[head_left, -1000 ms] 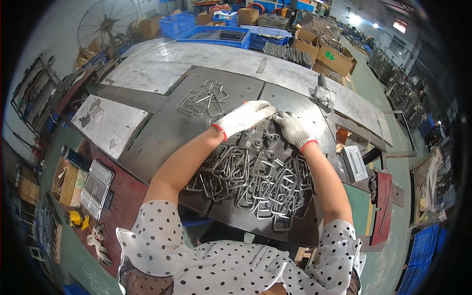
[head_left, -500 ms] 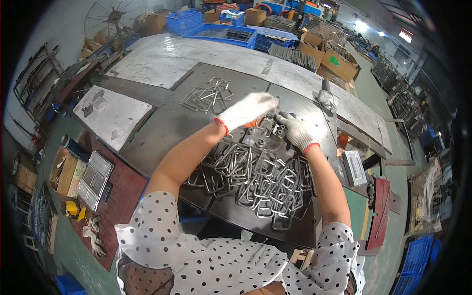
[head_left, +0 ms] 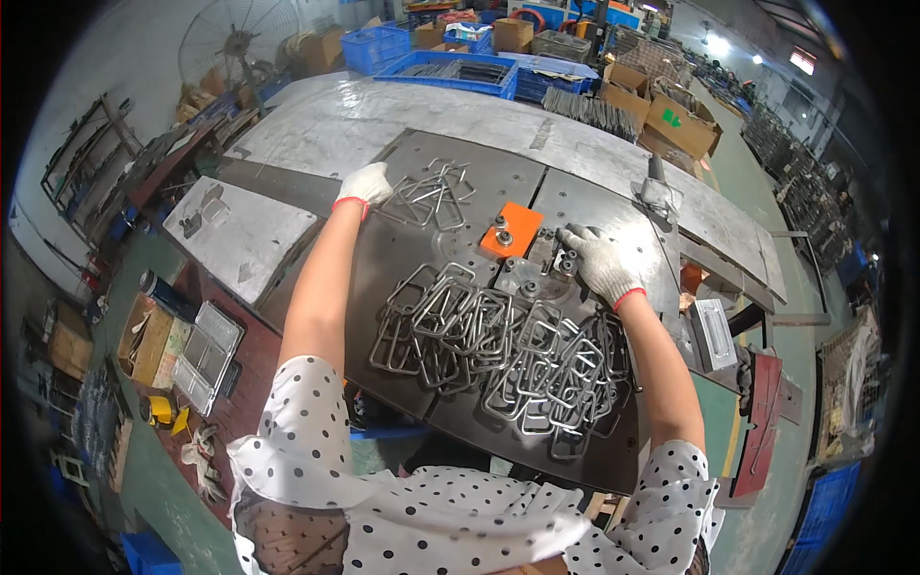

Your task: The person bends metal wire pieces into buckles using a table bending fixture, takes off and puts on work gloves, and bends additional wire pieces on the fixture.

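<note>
My left hand point(head_left: 366, 184), in a white knitted glove with a red cuff, is at the left edge of a small, loose pile of bent metal wire frames point(head_left: 441, 199). Its fingers look curled together; what they hold, if anything, is hidden. My right hand point(head_left: 602, 261), gloved with dark fingertips, rests at a small metal fixture with bolts point(head_left: 537, 275), its fingers closed around a part too small to name. Beside the fixture lies an orange plate point(head_left: 518, 226) with bolts on it. A larger heap of rectangular wire frames point(head_left: 470, 321) spreads in front of the fixture.
A dark metal table point(head_left: 331, 259) carries all this. Loose pale sheet metal point(head_left: 240, 235) lies left. Blue crates point(head_left: 450, 72) and cardboard boxes point(head_left: 671, 125) stand at the back. A red bench point(head_left: 259, 383) holds a wire tray point(head_left: 209, 356); a metal block point(head_left: 711, 333) sits right.
My left hand has moved left, away from the fixture to the small pile, uncovering the orange plate. My right hand has stayed at the fixture. The whole view has shifted slightly.
</note>
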### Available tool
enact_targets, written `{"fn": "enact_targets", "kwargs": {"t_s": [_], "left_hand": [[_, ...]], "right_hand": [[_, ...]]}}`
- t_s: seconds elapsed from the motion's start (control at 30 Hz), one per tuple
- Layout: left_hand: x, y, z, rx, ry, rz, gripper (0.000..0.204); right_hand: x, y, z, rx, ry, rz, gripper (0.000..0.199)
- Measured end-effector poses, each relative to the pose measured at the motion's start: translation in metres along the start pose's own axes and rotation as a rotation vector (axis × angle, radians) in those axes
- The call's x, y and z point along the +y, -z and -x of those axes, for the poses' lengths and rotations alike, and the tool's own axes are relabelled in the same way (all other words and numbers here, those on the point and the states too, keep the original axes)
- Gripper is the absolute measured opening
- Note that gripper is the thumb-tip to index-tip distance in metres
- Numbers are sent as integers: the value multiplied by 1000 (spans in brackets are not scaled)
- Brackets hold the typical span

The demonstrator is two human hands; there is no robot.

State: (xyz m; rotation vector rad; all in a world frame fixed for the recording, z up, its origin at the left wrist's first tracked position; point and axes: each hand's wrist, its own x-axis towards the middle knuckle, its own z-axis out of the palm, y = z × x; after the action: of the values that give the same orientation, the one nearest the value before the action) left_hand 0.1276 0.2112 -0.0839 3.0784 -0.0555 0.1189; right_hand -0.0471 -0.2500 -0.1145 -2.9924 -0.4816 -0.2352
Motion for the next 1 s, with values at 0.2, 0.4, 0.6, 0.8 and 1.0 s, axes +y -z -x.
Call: {"fn": "enact_targets", "kwargs": {"t_s": [0.2,0.4,0.6,0.8,1.0], "left_hand": [[16,16,6,89,-99,67,46],[28,36,17,225,-121,49,43],[3,0,5,-53,-29,-94,40],[27,11,8,-109,1,-151,39],[30,42,37,102,-123,-139,33]], "right_hand": [[9,-9,-1,28,-10,-40,55],[11,-10,-2,34,-21,-4,54],[-1,-9,-2,28,-9,-6,52],[10,-17,-1,54,-62,42,48],[8,-19,-3,47,-48,90,50]]}}
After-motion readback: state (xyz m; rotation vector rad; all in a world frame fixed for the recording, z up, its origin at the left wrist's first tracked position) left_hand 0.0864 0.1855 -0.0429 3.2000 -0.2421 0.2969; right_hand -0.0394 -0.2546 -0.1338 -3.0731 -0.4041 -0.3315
